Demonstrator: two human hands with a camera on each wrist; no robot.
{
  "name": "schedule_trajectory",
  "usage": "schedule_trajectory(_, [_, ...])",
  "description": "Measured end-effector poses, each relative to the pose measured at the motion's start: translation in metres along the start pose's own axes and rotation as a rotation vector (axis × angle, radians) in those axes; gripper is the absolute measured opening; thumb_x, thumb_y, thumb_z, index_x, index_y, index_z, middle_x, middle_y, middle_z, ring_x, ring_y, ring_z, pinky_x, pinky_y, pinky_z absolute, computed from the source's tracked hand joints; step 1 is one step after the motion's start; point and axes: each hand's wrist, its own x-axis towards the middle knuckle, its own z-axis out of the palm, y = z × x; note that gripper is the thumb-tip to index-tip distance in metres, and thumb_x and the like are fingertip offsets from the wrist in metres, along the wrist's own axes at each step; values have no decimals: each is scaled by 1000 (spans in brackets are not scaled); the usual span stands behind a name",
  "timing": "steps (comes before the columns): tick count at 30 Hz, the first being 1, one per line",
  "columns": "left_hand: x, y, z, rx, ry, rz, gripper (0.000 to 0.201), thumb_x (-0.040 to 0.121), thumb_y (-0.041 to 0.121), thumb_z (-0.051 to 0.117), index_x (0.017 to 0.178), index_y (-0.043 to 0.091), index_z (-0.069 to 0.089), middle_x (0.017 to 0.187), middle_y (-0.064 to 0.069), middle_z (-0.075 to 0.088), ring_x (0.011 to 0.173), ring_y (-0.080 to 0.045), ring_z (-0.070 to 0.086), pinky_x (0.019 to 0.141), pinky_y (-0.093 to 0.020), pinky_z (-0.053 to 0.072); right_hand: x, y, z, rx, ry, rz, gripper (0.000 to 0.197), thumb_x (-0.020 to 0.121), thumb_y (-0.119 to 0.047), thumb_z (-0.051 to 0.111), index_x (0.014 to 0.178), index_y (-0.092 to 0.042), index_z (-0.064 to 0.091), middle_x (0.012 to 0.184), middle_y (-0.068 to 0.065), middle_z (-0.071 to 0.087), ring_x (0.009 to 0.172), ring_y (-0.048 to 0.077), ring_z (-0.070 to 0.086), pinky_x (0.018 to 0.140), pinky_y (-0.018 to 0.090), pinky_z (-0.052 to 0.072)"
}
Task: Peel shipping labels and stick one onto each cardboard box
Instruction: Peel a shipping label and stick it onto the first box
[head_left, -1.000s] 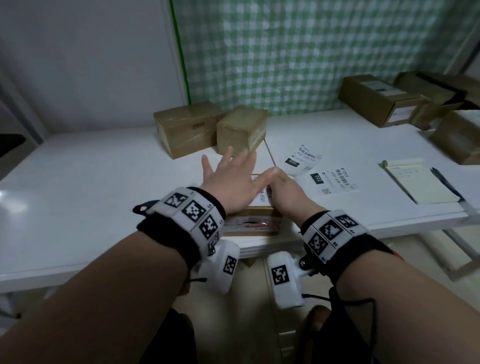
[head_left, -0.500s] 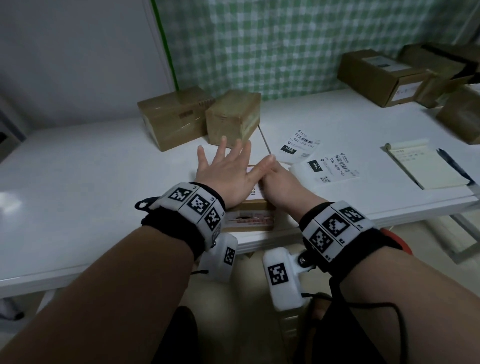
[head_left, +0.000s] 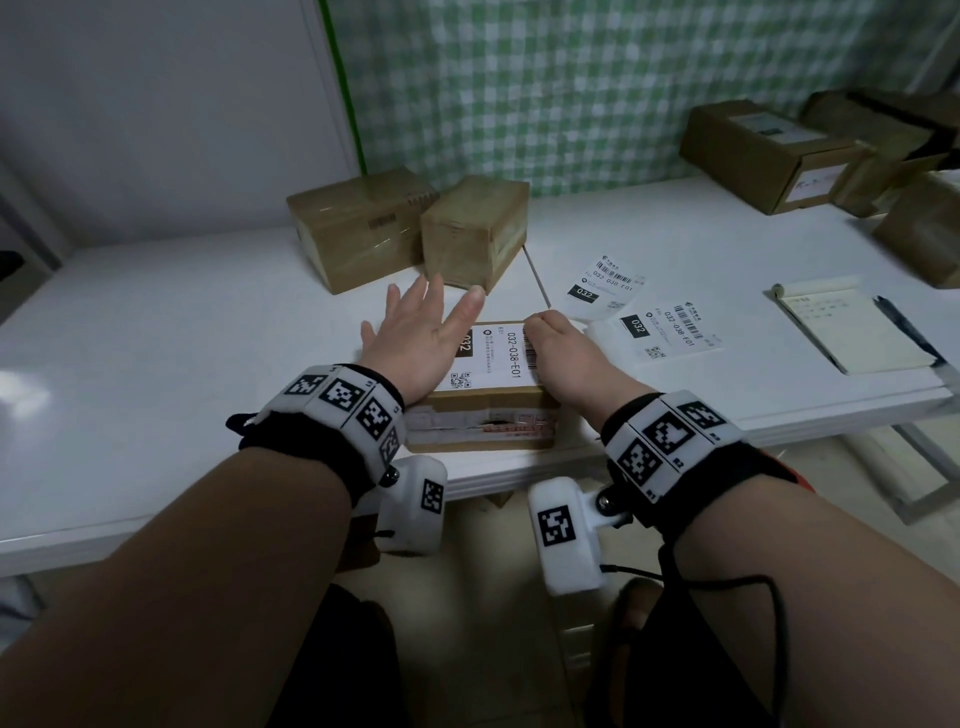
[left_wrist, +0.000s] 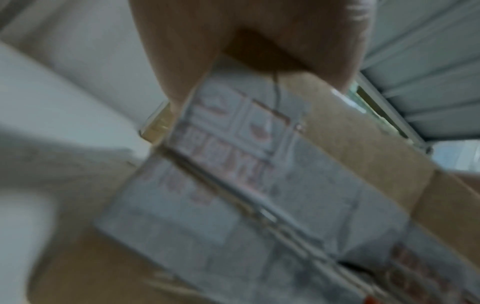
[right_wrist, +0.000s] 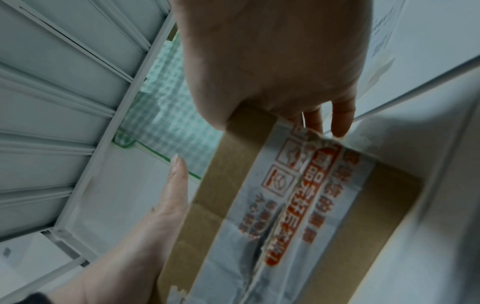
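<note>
- The box (head_left: 483, 410) is set at the table (head_left: 156, 364) near edge, long axis running 9 to 3 o'clock.
- The label (head_left: 493, 353) lies flat on top of it, its print reading toward 6 o'clock.
- The label is pressed by the flat, spread left hand (head_left: 415, 338); the right hand (head_left: 566, 353) rests curled on its 3 o'clock edge.

A long white table (head_left: 156, 332) runs across the room, its top made of two panels meeting at a thin seam (head_left: 536, 280) near the middle. Behind it on the left stands a plain pale wall (head_left: 156, 104); to the right hangs a green-and-white checked cloth (head_left: 571, 88) — edged by a green strip (head_left: 343, 88). Light is dim and even, with a soft glare on the tabletop's left end. Below the table's front edge lies a beige tiled floor (head_left: 493, 597). From the right wrist view, white ribbed panels (right_wrist: 64, 102) show overhead.
</note>
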Motion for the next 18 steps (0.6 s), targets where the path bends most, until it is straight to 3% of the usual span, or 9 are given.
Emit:
schedule_trajectory(3, [2, -7, 1, -155, 19, 30, 96, 76, 82, 1, 151, 23, 8, 161, 0, 3, 147, -17, -8, 117, -51, -3, -2, -1, -1, -6, -15, 12, 29, 95, 1, 30, 120, 5, 45, 133, 23, 42, 122, 34, 43, 98, 33, 34])
schedule_trajectory(5, [1, -10, 2, -235, 25, 41, 88, 82, 77, 7, 151, 24, 11, 160, -1, 6, 147, -15, -1, 119, -43, 0, -2, -1, -1, 26, -18, 33, 22, 95, 1, 29, 110, -3, 45, 132, 24, 42, 122, 33, 43, 94, 31, 33])
schedule_trajectory(8, [0, -15, 2, -321, -7, 32, 102, 69, 90, 8, 148, 26, 23, 156, -4, 23, 145, -19, 15, 118, -47, 9, -5, -2, -3, 182, -25, 88, 13, 97, -3, 26, 99, -9, 38, 131, 24, 43, 122, 34, 42, 94, 30, 32])
schedule_trajectory(11, [-6, -13, -1, -330, -38, 17, 89, 80, 80, 21, 149, 25, 20, 155, -5, 24, 143, -20, 20, 117, -39, 12, -10, 0, -2, 275, -111, 62, 37, 102, -21, 24, 122, -2, 48, 136, 20, 45, 125, 35, 43, 105, 35, 31])
schedule_trajectory(14, [-10, -14, -7, -219, -77, 37, 80, 82, 67, 42, 148, 27, 20, 153, -7, 26, 139, -22, 27, 110, -34, 22, -12, -1, -5, 305, -131, 67, 48, 102, -34, 20, 128, -6, 49, 139, 19, 47, 126, 35, 44, 111, 40, 31])
schedule_trajectory(16, [-13, -15, -16, -111, -184, 68, 93, 71, 64, 65, 146, 32, 21, 151, -6, 26, 137, -21, 28, 109, -34, 23, -14, -1, -8, 288, -128, 105, 50, 104, -34, 21, 137, -3, 42, 143, 21, 43, 132, 36, 39, 108, 36, 31])
schedule_trajectory(18, [-14, -19, -25, -55, -302, 67, 120, 47, 66, 76, 146, 36, 15, 150, -1, 24, 136, -19, 26, 112, -36, 23, -15, -1, -8, 293, -129, 112, 51, 104, -34, 21, 136, -2, 42, 141, 23, 44, 131, 37, 40, 109, 38, 33])
